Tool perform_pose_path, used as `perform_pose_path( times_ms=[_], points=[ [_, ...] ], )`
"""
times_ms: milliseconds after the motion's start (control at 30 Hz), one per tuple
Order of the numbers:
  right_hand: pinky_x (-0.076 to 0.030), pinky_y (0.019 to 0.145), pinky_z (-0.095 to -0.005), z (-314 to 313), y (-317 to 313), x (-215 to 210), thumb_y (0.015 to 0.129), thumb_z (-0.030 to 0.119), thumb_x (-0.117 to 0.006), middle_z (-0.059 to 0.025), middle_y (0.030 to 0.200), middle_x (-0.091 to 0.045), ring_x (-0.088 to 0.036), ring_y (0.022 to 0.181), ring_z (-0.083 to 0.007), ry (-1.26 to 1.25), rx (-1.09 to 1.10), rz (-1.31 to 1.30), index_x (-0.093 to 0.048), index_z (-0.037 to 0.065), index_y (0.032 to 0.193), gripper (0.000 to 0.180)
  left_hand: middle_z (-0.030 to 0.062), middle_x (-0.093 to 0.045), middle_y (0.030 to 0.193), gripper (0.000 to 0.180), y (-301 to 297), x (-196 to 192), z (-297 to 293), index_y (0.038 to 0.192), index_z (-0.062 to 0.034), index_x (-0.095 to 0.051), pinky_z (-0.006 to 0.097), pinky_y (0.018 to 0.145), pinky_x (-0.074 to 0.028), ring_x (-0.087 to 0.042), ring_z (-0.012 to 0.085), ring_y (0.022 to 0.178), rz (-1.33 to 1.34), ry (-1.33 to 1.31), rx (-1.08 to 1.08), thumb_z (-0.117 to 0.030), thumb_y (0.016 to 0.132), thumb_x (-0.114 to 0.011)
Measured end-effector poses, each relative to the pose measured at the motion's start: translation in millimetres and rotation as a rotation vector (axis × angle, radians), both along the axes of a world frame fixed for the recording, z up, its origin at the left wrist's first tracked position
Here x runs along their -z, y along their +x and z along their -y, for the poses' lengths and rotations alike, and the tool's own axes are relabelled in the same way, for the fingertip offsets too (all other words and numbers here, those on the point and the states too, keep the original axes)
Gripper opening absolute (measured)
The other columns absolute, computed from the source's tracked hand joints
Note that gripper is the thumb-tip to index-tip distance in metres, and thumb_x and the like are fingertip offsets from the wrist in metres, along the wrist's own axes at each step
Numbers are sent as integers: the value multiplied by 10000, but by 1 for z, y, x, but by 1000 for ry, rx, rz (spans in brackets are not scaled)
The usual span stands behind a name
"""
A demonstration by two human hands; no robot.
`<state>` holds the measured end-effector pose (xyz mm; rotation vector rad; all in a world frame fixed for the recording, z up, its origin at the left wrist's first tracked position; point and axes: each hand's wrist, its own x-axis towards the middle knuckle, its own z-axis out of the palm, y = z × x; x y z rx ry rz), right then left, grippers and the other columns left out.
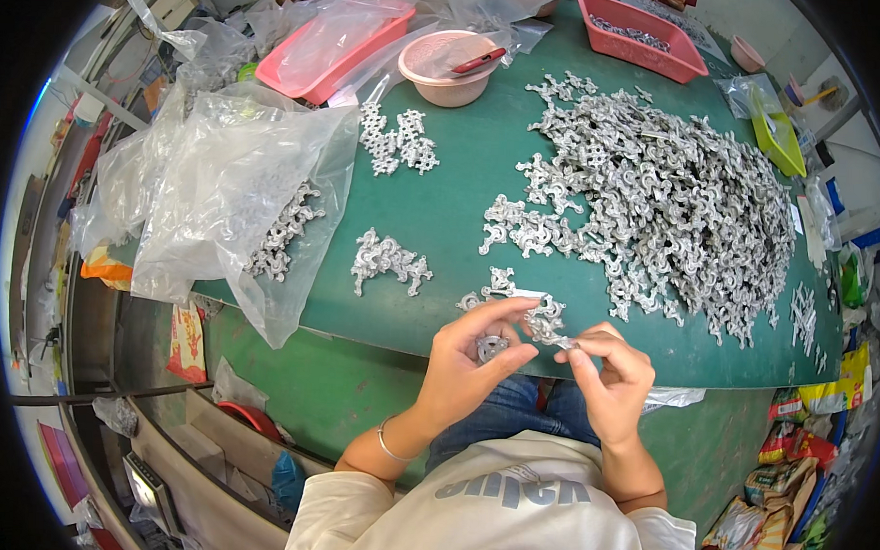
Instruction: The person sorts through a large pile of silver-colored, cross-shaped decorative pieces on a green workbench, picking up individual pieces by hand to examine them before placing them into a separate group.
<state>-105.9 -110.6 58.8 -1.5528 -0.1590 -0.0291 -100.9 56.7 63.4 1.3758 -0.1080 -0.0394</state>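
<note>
Both arms come up from below, bent at the elbows. The hands sit close together. The left hand (466,358) curls its fingers and thumb in a pinch. The right hand (613,378) pinches too, fingers bent.

Over the near edge of the green desk (442,227), the left hand (471,359) pinches a small round metal part (492,348) while the right hand (613,373) grips a cast metal cluster (545,322), beside a big heap of castings (675,206).
</note>
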Motion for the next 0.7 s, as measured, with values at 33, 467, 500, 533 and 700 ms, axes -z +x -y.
perform_pose_path(
  times_ms=[33,467,500,533,700],
  points=[
    [-448,599,-281,-1,1,-4,709,-72,-620,-118,749,-614,-566,664,-190,-207,44,234,-616,-48,802,96,37,-555,747,316,-2,-2,1,1050,34,-575,168,486,-352,-454,38,569,-40,-22,-37,53,735,-597],
    [-453,586,-313,2,-7,-17,563,-60,-714,-135,773,-612,-557,667,-251,-419,69,623,-626,-50,850,300,174,-613,983,325,0,9,-6,1000,50,-601,314,820,-445,-576,212,926,-2,-167,158,-137,745,-671],
    [-454,589,-313,2,-7,-17,562,-66,-713,-136,779,-614,-557,672,-251,-413,69,630,-625,-51,853,305,177,-613,983,329,0,10,-6,1001,51,-600,318,817,-447,-577,217,925,10,-172,164,-138,742,-674],
    [-454,589,-313,2,-8,-17,562,-66,-713,-136,779,-614,-557,672,-251,-413,69,628,-625,-51,853,305,181,-613,983,333,0,10,-6,1001,51,-600,321,813,-449,-577,222,924,23,-176,171,-139,739,-677],
    [-457,604,-306,2,-10,-19,577,-77,-702,-133,795,-621,-559,690,-251,-403,77,630,-625,-43,842,278,190,-615,969,316,0,7,-5,985,51,-605,324,808,-454,-583,233,921,52,-170,170,-131,738,-678]
  ],
)
